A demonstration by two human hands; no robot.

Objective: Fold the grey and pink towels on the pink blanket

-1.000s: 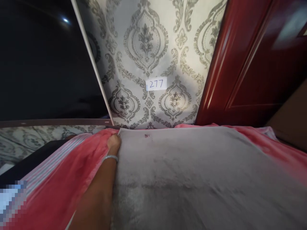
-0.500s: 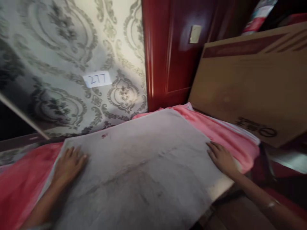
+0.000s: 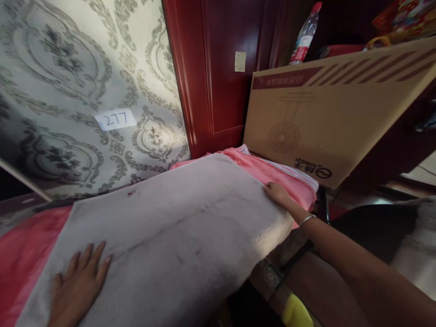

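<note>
A cream wall covering with grey damask medallions (image 3: 61,54) rises at the back, beside a glossy dark-red wooden panel (image 3: 221,91). A brown cardboard box with maroon stripes (image 3: 316,113) leans into the right side of the view. The soft grey plush cloth (image 3: 170,222) lies spread out below the wall, over a coral-pink blanket (image 3: 269,170) that shows past its left and right edges; a shallow crease runs slantwise across it.

The left hand (image 3: 80,281) has slid from near the cloth's far left corner toward the person, and rests palm down, fingers spread, holding nothing. The right hand (image 3: 277,194), absent a second ago, is at the cloth's right edge, its fingers more curled than half a second ago; whether they pinch the edge cannot be told. With contact at both sides, the cloth seems easier to keep flat, though the crease remains.

Smaller still are a clear red-capped plastic bottle (image 3: 304,41), a white paper slip marked 277 (image 3: 116,119) and a silvery bangle (image 3: 307,220).
</note>
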